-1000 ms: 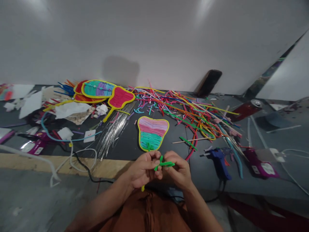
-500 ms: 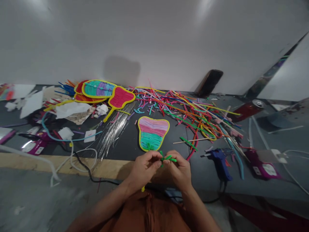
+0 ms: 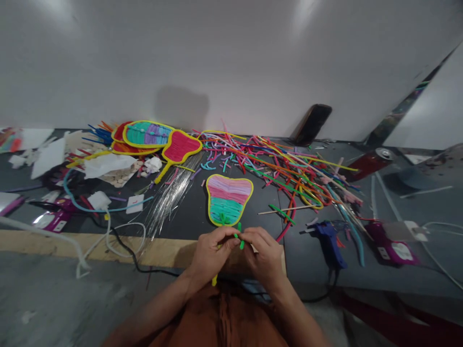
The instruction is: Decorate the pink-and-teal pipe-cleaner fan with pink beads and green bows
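Observation:
Between my fingertips, close to the table's front edge, is a small green pipe cleaner piece (image 3: 241,244) with short ends sticking out. My left hand (image 3: 214,250) pinches it from the left, and my right hand (image 3: 263,253) grips it from the other side; the fingers cover much of it. Just beyond lies a yellow-edged panel (image 3: 230,198) filled with lilac, pink and teal pipe cleaners, with a green sprig on its lower part. A yellow stem (image 3: 214,280) hangs below my left hand.
Loose pipe cleaners (image 3: 267,161) heap at the back. A blue glue gun (image 3: 330,246), a can (image 3: 371,164) and a leaning phone (image 3: 313,124) are on the right. Finished fan-like pieces (image 3: 183,146), silvery strands (image 3: 171,190) and a white cable (image 3: 125,251) lie left.
My right hand has turned and closed in on my left. The green piece's ends, which pointed right across my right fingers, now show mostly upward and downward between the hands.

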A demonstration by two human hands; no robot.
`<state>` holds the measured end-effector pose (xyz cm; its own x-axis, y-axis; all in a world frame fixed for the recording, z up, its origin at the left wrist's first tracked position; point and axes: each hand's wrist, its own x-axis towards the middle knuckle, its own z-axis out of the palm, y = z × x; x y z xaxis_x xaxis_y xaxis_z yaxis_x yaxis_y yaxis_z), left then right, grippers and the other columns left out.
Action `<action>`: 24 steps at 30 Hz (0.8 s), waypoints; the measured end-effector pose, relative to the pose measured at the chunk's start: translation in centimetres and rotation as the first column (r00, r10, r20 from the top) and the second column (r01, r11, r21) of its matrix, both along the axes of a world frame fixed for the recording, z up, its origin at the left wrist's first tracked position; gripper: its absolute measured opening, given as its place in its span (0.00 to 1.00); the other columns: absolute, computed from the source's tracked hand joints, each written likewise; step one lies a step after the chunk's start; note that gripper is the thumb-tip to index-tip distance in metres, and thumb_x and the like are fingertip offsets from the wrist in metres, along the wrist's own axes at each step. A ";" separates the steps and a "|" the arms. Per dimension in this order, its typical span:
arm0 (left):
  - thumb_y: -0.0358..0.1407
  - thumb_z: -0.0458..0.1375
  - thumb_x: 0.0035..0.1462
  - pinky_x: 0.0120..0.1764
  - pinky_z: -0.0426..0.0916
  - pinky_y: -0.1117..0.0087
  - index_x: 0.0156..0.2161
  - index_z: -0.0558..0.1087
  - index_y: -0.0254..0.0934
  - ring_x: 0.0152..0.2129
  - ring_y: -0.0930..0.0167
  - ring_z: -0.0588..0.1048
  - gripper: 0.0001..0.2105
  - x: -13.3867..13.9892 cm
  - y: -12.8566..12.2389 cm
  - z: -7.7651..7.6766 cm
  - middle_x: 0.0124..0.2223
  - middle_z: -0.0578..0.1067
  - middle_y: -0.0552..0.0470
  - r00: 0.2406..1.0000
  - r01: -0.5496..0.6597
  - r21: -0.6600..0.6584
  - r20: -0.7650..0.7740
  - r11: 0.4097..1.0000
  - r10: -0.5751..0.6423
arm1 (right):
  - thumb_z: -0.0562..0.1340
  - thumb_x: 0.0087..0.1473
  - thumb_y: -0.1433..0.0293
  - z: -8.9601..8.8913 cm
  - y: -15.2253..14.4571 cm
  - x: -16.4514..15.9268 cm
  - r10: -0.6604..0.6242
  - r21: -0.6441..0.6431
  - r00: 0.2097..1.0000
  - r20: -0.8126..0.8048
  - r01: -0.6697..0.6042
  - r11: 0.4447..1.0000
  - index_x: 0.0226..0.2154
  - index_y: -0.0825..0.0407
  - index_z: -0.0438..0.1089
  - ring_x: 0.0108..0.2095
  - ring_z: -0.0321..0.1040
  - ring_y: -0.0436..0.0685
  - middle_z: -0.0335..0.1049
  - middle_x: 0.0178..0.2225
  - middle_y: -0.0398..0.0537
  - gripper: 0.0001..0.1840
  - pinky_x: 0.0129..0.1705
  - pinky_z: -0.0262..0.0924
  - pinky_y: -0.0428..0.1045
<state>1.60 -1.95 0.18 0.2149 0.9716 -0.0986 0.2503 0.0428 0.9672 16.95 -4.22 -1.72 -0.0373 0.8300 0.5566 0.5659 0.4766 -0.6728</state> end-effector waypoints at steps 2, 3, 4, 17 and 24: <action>0.34 0.61 0.49 0.33 0.65 0.74 0.30 0.78 0.40 0.27 0.70 0.73 0.03 0.0 0.1 -0.1 0.28 0.77 0.54 0.999 -0.019 -0.034 0.044 0.999 0.020 | 0.56 0.52 0.80 0.1 -0.1 -0.1 0.026 -0.025 1.000 -0.016 -0.026 0.999 0.33 0.49 0.71 0.31 0.68 0.54 0.72 0.29 0.48 0.12 0.32 0.65 0.48; 0.35 0.61 0.50 0.31 0.65 0.74 0.29 0.77 0.38 0.26 0.71 0.73 0.04 0.1 0.1 -0.1 0.27 0.76 0.54 0.996 -0.033 -0.066 0.076 0.997 0.038 | 0.56 0.52 0.80 0.1 -0.1 -0.1 0.035 -0.025 0.999 -0.022 -0.035 0.999 0.33 0.49 0.71 0.31 0.68 0.53 0.72 0.29 0.48 0.13 0.32 0.65 0.48; 0.37 0.61 0.50 0.30 0.65 0.75 0.28 0.75 0.37 0.25 0.72 0.72 0.05 0.2 0.1 -0.1 0.26 0.75 0.54 0.992 -0.049 -0.106 0.113 0.993 0.061 | 0.56 0.52 0.80 0.2 -0.2 -0.2 0.039 -0.019 0.999 -0.027 -0.040 0.999 0.34 0.48 0.72 0.31 0.68 0.53 0.72 0.29 0.47 0.14 0.32 0.65 0.48; 0.42 0.65 0.46 0.28 0.63 0.79 0.28 0.66 0.35 0.22 0.78 0.64 0.15 1.3 0.3 -1.0 0.25 0.67 0.59 0.868 -0.090 -0.418 0.412 0.904 0.277 | 0.56 0.51 0.81 -1.7 -0.1 -0.6 0.050 0.023 0.993 -0.106 -0.048 0.999 0.36 0.46 0.74 0.31 0.64 0.53 0.68 0.30 0.46 0.17 0.31 0.64 0.49; 0.44 0.67 0.42 0.27 0.63 0.79 0.28 0.66 0.36 0.21 0.79 0.65 0.17 2.2 -0.3 -0.8 0.25 0.67 0.59 0.781 -0.132 -0.487 0.485 0.863 0.394 | 0.61 0.50 0.77 -1.3 -0.4 -1.8 0.025 -0.128 0.888 -0.459 -0.094 0.987 0.31 0.48 0.73 0.33 0.67 0.51 0.68 0.31 0.45 0.08 0.34 0.64 0.47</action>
<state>3.75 -2.21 -0.60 0.0993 0.8921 -0.4407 -0.4008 0.4413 0.8029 15.16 -4.59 -2.98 0.1396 0.9056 0.4005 0.1551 0.3795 -0.9121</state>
